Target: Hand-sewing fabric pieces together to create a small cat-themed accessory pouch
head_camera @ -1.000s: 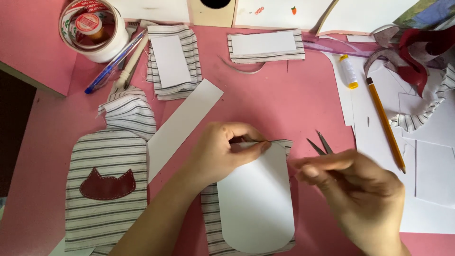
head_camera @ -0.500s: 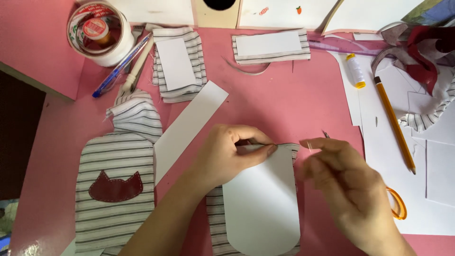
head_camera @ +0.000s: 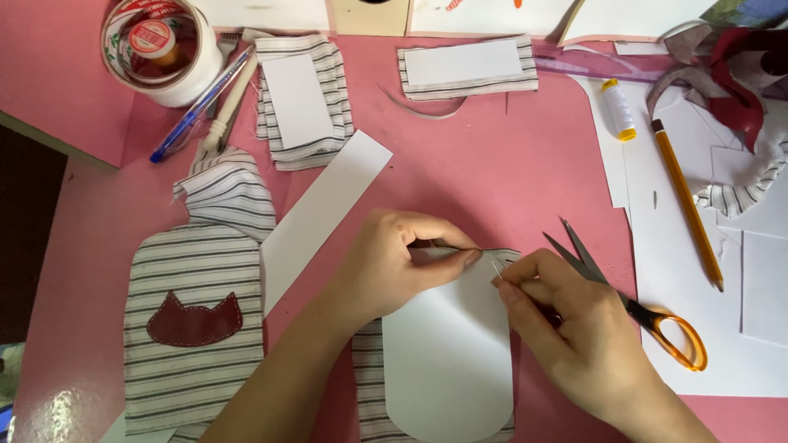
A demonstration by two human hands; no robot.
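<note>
A white rounded card (head_camera: 447, 361) lies on a striped fabric piece (head_camera: 367, 377) on the pink table. My left hand (head_camera: 394, 262) presses the card's top edge, folding the fabric over it with thumb and fingers. Just to the right, my right hand (head_camera: 566, 336) pinches a thin needle (head_camera: 497, 267) whose tip touches the folded fabric edge beside my left fingertips. Orange-handled scissors (head_camera: 657, 324) lie on the table behind my right hand, blades slightly apart.
A striped fabric panel with a dark red cat-shaped patch (head_camera: 195, 321) lies at the left. A white paper strip (head_camera: 324, 209), tape roll (head_camera: 160, 45), blue pen (head_camera: 197, 107), more card-and-fabric pieces (head_camera: 300, 102), thread spool (head_camera: 617, 109), pencil (head_camera: 685, 205) and fabric scraps (head_camera: 739, 74) surround the work.
My right hand has shifted left to the fabric's top edge with the needle, uncovering the scissors on the table. My left hand keeps pressing the card.
</note>
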